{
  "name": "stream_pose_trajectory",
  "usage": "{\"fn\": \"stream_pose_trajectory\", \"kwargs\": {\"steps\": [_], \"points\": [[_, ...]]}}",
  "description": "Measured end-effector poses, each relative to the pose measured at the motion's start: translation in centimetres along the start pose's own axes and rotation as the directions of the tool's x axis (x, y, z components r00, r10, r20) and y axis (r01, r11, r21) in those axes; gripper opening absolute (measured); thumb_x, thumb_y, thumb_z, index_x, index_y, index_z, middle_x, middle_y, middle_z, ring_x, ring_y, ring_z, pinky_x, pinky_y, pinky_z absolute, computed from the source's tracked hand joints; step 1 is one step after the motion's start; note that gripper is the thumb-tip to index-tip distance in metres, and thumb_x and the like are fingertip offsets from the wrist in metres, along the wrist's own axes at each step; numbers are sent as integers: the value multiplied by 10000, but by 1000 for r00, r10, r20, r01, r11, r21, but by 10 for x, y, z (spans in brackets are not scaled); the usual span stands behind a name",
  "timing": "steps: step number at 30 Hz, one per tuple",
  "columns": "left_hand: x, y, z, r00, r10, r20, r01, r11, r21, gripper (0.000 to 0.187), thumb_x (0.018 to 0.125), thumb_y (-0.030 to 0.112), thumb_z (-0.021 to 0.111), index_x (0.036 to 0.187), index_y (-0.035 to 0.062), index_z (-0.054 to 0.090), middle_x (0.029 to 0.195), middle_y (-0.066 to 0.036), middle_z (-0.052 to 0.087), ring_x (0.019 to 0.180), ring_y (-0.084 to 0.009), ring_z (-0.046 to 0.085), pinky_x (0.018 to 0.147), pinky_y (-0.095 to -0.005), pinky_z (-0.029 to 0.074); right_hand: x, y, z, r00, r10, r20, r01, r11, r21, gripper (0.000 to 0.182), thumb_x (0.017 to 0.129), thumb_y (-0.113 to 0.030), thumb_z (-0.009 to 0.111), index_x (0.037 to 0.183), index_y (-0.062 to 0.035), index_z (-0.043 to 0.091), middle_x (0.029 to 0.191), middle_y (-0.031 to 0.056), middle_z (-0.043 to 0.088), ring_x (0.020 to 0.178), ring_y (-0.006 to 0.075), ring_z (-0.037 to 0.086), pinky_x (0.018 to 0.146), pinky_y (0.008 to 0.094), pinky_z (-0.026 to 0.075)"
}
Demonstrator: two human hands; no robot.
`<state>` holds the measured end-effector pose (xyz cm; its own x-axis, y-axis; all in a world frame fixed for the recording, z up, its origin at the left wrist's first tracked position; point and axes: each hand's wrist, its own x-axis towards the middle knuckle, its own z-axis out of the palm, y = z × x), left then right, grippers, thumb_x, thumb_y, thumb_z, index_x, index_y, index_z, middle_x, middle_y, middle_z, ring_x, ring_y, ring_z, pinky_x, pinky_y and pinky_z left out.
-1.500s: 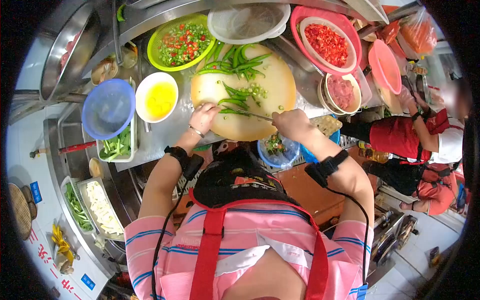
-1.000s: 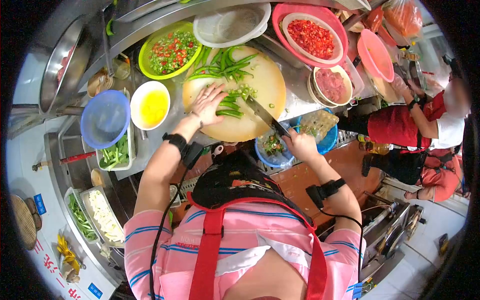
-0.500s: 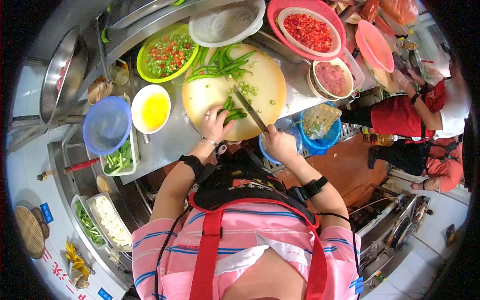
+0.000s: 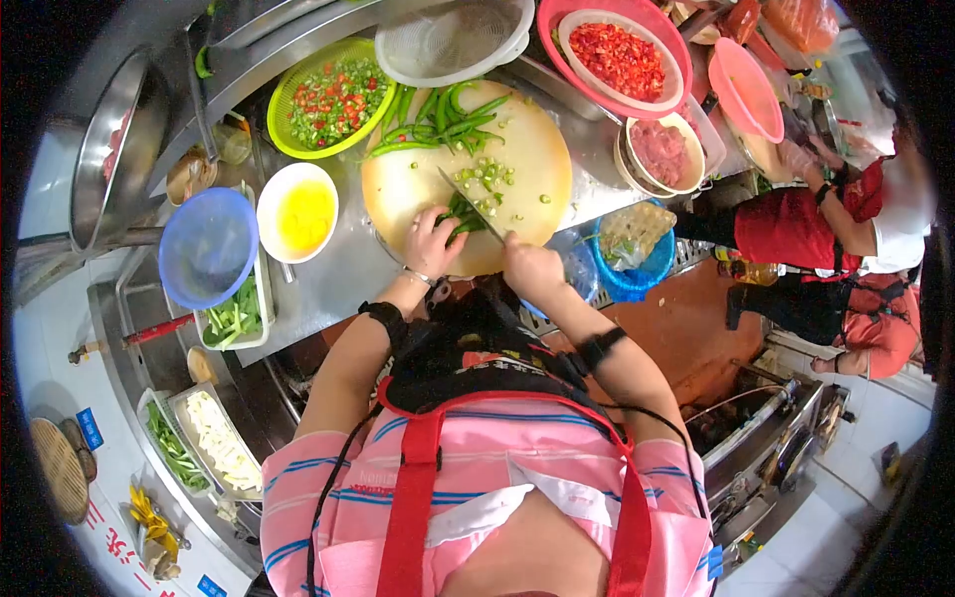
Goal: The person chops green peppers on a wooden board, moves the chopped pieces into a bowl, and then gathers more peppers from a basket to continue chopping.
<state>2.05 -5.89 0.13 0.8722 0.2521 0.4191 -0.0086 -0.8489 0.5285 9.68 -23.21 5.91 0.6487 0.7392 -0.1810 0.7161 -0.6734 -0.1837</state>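
Note:
On the round cutting board (image 4: 398, 204), my left hand (image 4: 430, 244) presses down on a small bunch of green peppers (image 4: 461, 216). My right hand (image 4: 532, 267) is closed around the handle of a knife (image 4: 473, 206), whose blade lies at a slant against the bunch, close to my left fingertips. Cut green pieces (image 4: 489, 177) are scattered just beyond the blade. Whole green peppers (image 4: 443, 121) lie in a pile at the board's far edge.
Left of the board are a yellow-green basket (image 4: 282, 127), a white bowl of yellow liquid (image 4: 298, 214) and a blue bowl (image 4: 207, 249). Rightward are red chopped peppers (image 4: 617, 62), a meat bowl (image 4: 661, 154) and a blue bin (image 4: 637, 284). A person in red (image 4: 786, 231) stands far right.
My right hand and the knife have moved left, bringing the blade onto the bunch by my left hand. More cut pieces lie beyond the blade.

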Motion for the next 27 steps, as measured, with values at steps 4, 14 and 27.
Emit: {"fn": "stream_pose_trajectory", "kwargs": {"steps": [4,14,27], "points": [[3,0,-2,1000,1,24,-2,999,45,241,675,166,693,859,46,593,1013,-115,525,956,-312,515,794,-383,439,13,-4,2,993,-13,-113,4,996,-84,189,857,-246,460,789,-70,471,526,105,581,459,253,601,401,355,467],[4,1,-7,997,-55,51,53,998,46,267,667,186,704,848,42,570,1024,-121,510,935,-306,512,784,-390,437,16,2,8,998,-33,-44,32,999,-14,201,876,-237,427,837,-42,460,567,135,601,501,274,617,433,383,484],[3,-5,-12,999,14,-53,-9,996,92,244,651,125,693,845,43,570,980,-117,524,878,-305,530,749,-364,461,10,2,-23,998,-13,57,12,1000,26,212,842,-241,460,865,-31,478,620,153,620,543,282,631,480,386,502]]}}
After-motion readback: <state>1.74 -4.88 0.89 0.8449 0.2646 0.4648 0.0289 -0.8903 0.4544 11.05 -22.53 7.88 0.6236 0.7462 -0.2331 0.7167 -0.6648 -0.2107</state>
